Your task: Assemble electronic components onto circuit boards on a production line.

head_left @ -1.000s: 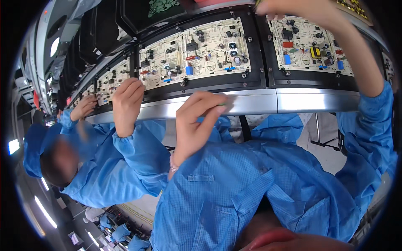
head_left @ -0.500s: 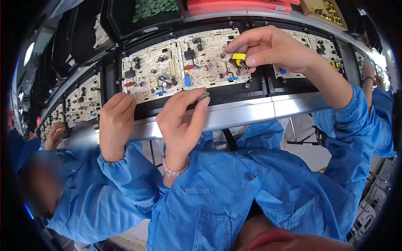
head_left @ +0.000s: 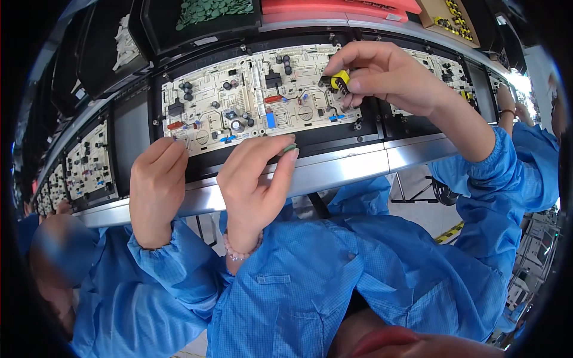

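Observation:
Between the thumb and fingers of my right hand (head_left: 391, 83) is a small transformer (head_left: 341, 79), yellow and black with metal pins. It is held tilted above the right end of a pale circuit board (head_left: 209, 83) carrying black, red and blue parts. My left hand (head_left: 253, 179), with a beaded bracelet at the wrist, pinches a small green disc component (head_left: 289, 147) near the board's front edge. Its fingers partly cover the disc. The board lies in a black carrier frame (head_left: 370, 122).
A co-worker's hand (head_left: 158, 191) is close to my left hand, at the board's near left corner. Behind the line stand a black bin of green discs (head_left: 215, 13), a bin of white parts (head_left: 126, 45) and a cardboard box (head_left: 433, 15) of yellow parts. A metal rail (head_left: 340, 167) runs along the front.
The transformer has turned in my right hand, its pins now facing more to the right. Boards and carriers sit slightly further left in view. My left hand keeps the green disc.

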The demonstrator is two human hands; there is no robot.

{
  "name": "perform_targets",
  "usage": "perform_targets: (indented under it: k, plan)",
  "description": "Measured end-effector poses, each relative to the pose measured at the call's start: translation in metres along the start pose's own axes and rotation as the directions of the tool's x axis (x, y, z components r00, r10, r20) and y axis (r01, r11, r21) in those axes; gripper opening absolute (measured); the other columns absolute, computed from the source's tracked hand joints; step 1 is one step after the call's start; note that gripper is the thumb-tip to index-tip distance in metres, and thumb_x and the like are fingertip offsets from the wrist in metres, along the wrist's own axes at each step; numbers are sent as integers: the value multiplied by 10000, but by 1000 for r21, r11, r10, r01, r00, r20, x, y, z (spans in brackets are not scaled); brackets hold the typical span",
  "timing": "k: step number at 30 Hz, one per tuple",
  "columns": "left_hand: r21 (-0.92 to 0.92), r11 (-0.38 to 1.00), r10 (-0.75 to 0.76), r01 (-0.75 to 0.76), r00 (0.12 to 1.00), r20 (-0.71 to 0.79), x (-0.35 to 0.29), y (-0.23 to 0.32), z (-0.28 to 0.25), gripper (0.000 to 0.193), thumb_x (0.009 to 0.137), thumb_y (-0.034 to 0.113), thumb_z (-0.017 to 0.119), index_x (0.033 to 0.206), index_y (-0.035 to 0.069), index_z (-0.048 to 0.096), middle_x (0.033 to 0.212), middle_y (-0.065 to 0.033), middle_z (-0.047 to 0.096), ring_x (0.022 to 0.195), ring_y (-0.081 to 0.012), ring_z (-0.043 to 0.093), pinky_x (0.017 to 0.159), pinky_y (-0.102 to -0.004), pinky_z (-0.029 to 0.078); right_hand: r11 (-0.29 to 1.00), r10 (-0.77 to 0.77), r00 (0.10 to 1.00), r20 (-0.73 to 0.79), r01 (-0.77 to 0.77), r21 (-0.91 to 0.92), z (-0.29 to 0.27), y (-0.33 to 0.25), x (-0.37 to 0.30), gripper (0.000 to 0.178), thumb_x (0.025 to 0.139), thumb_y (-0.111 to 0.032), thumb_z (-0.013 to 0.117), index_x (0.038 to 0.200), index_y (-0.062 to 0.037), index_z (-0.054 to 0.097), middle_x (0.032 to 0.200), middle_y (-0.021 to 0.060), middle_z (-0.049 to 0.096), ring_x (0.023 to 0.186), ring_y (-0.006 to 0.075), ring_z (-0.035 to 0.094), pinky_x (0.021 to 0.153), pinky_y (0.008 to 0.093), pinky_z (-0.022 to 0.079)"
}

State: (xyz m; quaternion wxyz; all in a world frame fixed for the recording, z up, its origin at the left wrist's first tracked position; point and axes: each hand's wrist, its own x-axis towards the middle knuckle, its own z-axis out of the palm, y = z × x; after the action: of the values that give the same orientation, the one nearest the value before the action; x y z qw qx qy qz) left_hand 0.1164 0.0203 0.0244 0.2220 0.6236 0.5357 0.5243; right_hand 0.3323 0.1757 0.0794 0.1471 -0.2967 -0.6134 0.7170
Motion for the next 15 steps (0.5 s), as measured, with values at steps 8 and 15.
perform_targets:
  k: [8,15]
  plan:
    - [-90,996,-29,29,1000,0,-1,-1,-2,174,748,-37,717,918,-12,691,864,-134,704,779,-235,680,704,-296,524,556,-211,977,-32,93,-826,12,-13,-2,332,805,-55,682,1129,-18,621,911,52,599,766,143,634,691,290,514]
    - [-125,989,-73,77,997,35,-2,-5,-3,176,811,-62,667,986,-53,676,920,-122,712,815,-141,665,757,-237,515,-39,-229,950,211,208,-977,22,-5,17,266,719,-132,733,941,-16,644,855,103,555,799,299,613,694,389,514]
